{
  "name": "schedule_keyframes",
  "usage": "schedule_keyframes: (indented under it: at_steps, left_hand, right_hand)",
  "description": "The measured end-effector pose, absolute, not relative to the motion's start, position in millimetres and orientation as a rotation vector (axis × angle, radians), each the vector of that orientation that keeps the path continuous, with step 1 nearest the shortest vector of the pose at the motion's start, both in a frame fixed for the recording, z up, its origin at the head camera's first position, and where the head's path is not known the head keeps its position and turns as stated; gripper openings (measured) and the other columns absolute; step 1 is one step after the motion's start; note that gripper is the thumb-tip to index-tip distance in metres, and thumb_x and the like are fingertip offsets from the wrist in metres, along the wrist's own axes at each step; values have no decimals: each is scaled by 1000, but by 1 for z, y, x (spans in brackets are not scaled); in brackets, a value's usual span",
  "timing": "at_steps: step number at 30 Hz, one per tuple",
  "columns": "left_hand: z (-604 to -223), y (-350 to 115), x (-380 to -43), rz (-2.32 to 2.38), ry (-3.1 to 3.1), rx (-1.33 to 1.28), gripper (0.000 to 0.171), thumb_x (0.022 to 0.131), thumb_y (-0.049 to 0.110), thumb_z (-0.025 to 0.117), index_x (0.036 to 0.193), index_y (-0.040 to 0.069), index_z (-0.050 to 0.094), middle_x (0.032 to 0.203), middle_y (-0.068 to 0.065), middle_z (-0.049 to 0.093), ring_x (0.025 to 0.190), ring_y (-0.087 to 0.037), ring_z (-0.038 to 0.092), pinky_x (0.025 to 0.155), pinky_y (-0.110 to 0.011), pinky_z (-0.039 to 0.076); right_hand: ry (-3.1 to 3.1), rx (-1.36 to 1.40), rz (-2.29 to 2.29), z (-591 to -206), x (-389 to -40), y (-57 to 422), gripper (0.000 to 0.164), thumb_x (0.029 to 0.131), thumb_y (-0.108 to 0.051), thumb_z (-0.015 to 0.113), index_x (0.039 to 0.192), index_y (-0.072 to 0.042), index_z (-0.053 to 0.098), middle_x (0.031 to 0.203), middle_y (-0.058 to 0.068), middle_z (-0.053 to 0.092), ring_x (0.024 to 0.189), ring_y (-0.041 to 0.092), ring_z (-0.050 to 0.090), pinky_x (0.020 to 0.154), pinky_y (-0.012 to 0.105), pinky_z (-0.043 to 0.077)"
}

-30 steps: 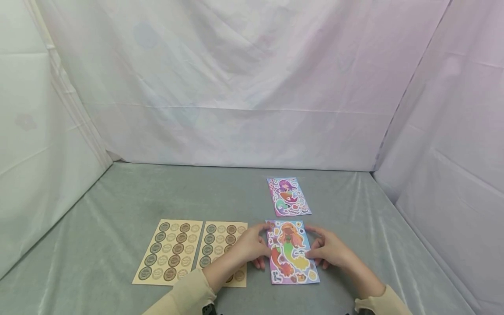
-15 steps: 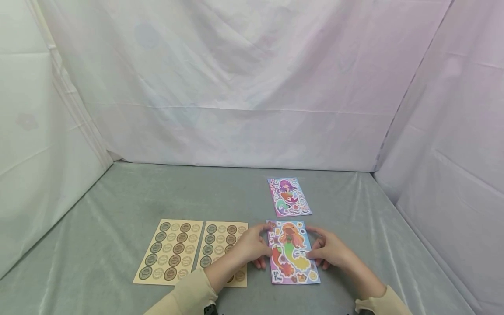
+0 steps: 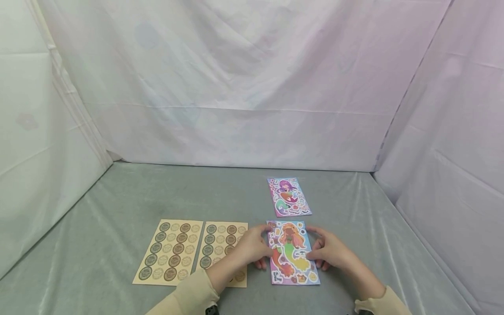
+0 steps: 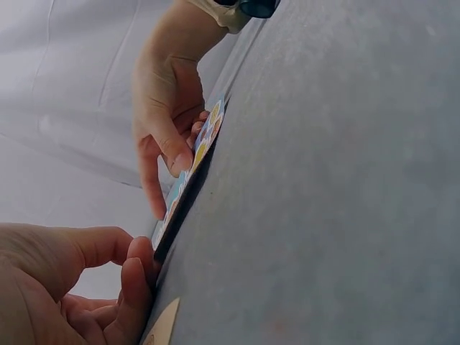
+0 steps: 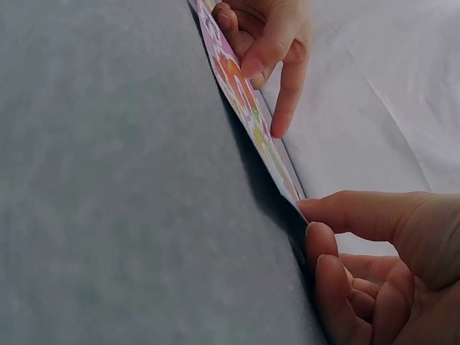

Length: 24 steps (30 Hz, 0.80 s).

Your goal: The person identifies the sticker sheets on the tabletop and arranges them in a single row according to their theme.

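Note:
A colourful mermaid sticker sheet (image 3: 293, 258) lies between my two hands in the head view. My left hand (image 3: 252, 246) pinches its left edge, and my right hand (image 3: 330, 249) pinches the opposite edge. Seen from the right wrist, the sheet (image 5: 244, 100) is slightly raised, with a dark shadow beneath it. There the right fingers (image 5: 323, 208) grip the near edge, one above and others below. From the left wrist, the left fingers (image 4: 140, 251) take hold of a corner of the sheet, while the right thumb lies on its far side.
Beyond the held sheet is a second mermaid sticker sheet (image 3: 289, 197). Two beige sheets of round labels, one further left (image 3: 167, 251) and one partly under my left forearm, lie on the grey cloth (image 3: 197, 192). White curtains (image 3: 236, 87) enclose the table's back and sides.

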State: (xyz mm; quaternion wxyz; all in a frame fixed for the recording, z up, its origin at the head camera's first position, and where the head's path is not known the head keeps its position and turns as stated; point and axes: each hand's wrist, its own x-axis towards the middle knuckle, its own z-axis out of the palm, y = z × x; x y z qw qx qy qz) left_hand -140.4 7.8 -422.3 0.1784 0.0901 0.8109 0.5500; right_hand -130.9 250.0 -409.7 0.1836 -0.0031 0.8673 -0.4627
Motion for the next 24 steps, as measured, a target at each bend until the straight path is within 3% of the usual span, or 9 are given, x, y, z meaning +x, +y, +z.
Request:
schedule_keyframes:
  at_steps: [24]
  left_hand:
    - [-417, 7, -140, 1510, 2304, 202, 72, 73, -1, 74, 139, 3, 47, 61, -10, 60, 36, -15, 54, 35, -30, 48]
  right_hand:
    - [2471, -66, -1274, -411, -130, 250, 79, 75, -9, 80, 141, 3, 38, 61, 6, 55, 41, 12, 48, 38, 24, 40]
